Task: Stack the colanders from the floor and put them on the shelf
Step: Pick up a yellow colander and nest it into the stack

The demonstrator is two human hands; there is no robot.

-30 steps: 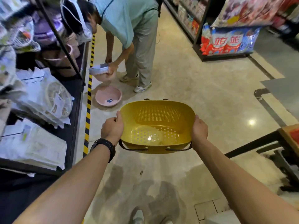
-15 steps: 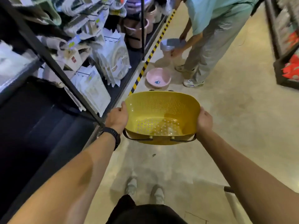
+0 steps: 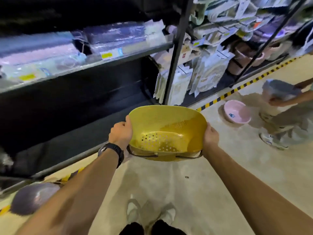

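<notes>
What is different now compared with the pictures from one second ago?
The person has turned left toward the shelf, bringing the yellow colander in front of its dark lower level. Nothing was taken or released: the left hand and right hand grip its sides as before. The pink bowl stays on the floor.

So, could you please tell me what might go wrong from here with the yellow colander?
1. The yellow colander is held only at its side rims by the left hand and right hand; it may tip.
2. Its far rim could catch the black upright beside the dark shelf bay.
3. The blurred purple bowl on the floor at lower left could trip the person.
</notes>
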